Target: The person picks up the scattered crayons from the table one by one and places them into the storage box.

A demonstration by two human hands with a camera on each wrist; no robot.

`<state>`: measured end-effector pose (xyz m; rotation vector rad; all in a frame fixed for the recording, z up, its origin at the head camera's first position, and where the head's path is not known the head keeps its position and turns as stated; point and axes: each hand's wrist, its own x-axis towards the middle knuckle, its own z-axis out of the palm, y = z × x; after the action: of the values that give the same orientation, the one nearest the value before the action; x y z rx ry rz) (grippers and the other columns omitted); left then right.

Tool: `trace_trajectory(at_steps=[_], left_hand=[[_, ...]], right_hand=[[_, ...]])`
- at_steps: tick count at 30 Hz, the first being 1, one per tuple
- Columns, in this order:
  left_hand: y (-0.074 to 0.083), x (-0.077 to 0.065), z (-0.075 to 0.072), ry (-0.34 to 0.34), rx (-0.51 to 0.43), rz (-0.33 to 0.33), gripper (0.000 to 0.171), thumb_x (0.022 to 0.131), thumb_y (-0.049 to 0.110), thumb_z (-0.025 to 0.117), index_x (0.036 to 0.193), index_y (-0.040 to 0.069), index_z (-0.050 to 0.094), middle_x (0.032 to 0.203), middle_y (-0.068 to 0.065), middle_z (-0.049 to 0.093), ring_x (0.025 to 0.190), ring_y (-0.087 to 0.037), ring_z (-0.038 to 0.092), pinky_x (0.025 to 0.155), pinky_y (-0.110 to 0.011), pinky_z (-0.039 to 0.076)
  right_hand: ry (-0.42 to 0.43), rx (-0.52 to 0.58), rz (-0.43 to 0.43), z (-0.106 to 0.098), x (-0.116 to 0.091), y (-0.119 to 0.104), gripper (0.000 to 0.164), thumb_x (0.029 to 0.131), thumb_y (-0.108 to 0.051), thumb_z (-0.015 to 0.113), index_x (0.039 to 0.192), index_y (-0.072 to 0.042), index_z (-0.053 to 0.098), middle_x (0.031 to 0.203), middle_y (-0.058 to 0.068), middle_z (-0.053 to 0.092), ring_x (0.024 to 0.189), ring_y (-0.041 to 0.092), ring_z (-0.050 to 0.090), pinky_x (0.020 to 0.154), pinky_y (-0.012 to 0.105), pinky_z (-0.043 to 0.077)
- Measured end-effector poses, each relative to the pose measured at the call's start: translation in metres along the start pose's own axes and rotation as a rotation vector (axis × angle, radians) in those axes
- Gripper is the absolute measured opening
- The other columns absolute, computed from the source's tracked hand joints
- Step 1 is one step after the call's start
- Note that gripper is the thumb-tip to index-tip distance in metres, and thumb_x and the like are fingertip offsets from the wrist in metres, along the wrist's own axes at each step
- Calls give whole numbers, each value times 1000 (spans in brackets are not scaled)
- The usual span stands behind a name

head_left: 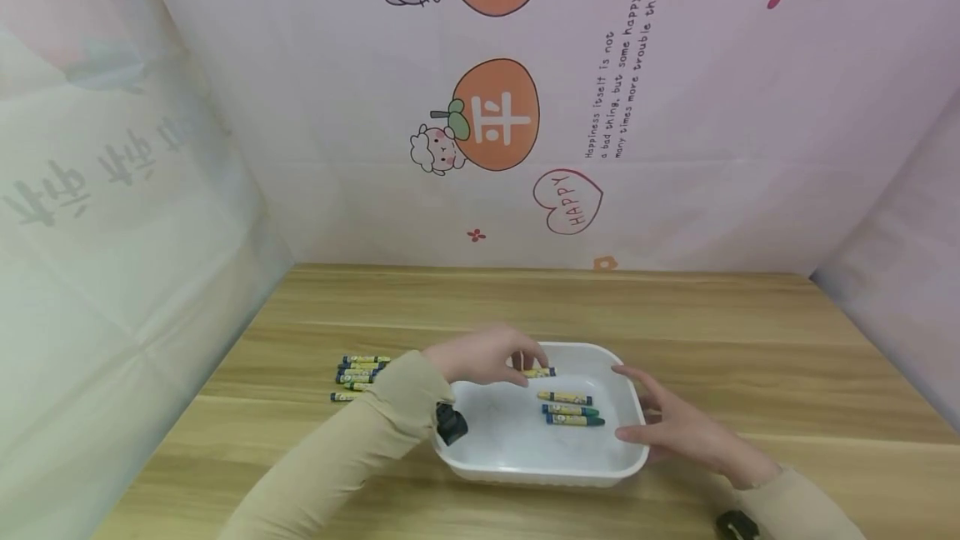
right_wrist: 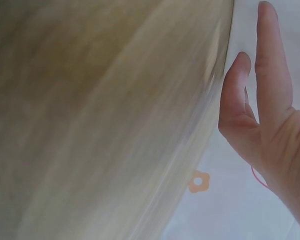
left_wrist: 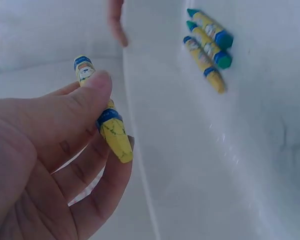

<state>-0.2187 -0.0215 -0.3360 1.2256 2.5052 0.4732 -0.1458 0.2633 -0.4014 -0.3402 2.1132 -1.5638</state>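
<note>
My left hand (head_left: 491, 357) is over the far left part of a white tray (head_left: 502, 469). It pinches a yellow crayon (left_wrist: 115, 137) between thumb and fingers, its bare tip pointing out past them. Three crayons lie side by side in the tray: two green crayons (head_left: 573, 420) and an ochre-yellow crayon (head_left: 566, 397). At the tray's right rim is my right hand (head_left: 686, 436), its thumb and forefinger stretched out and spread along the edge. The right wrist view shows those fingers extended, with no object between them.
Left of the tray, several more crayons (head_left: 362, 369) lie on the wooden table (head_left: 720, 315), partly hidden by the left sleeve (head_left: 337, 448). A printed cloth (head_left: 337, 148) rises behind the table, and pale cloth hangs at both sides.
</note>
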Motion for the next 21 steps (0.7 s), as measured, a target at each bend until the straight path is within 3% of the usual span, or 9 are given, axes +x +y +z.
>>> trace_trajectory(at_steps=[6,11,21], left_hand=[[14,27,21,-124,52,69,31,85,14,70,116,15,66,92,6,64,81,-1,55,71,-12,44],[15,42,38,-150,98,113,31,83,17,73,113,16,67,89,8,63,78,0,54,70,-9,42],[22,45,43,-172,66,121,31,79,13,76,109,10,67,85,4,63,73,0,52,65,-7,40]], right_hand=[[-11,12,-11,-1,0,1,93,86,-11,68,150,-8,1,132,49,22,112,38,53,74,46,57],[-23,19,-13,-1,1,4,93,87,-11,67,150,-9,0,132,49,21,111,38,54,74,47,56],[-20,7,-29,-1,0,2,92,86,-10,68,149,-8,1,131,50,22,112,41,53,73,46,57]])
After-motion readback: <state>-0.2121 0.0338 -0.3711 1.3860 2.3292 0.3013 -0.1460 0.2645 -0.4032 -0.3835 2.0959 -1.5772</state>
